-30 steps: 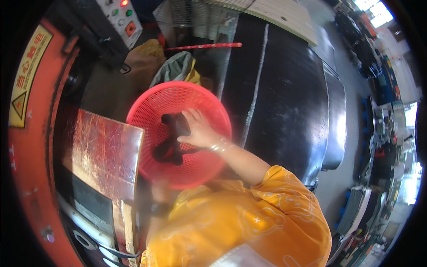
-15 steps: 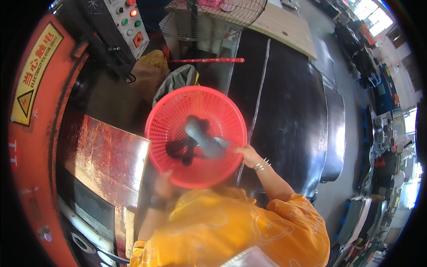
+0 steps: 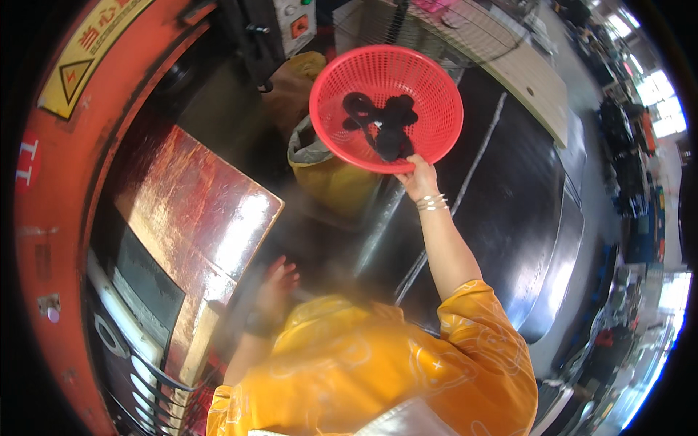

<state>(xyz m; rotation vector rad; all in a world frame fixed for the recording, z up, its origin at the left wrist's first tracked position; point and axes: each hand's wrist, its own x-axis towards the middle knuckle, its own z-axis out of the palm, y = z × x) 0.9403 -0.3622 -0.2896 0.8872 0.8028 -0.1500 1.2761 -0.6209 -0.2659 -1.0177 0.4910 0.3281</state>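
A red plastic basket [image 3: 442, 138] with a perforated wall is held out at arm's length, tilted toward me. My right hand [image 3: 418, 180] grips its near rim, thumb on top. Inside lie several black pieces [image 3: 392, 131] with rounded outlines; their exact kind is hard to make out. Farther back and lower, near my body, my left hand [image 3: 280, 282] is off the basket, its fingers partly spread and blurred, with nothing seen in it. Below the basket's left side stands a yellowish sack [image 3: 331, 185] with a grey lining showing at its mouth.
To the left are a reddish, shiny board [image 3: 211, 196] and an orange machine frame [image 3: 54, 240] with a warning label. A large black sheet-covered surface [image 3: 502, 211] spreads to the right. Beyond the basket are a wire fan guard [image 3: 472, 36] and a pale wooden board [image 3: 534, 94].
The basket has moved away from me and to the right with my right hand. My left hand has let go of its rim. The grey sole-shaped piece no longer shows on top.
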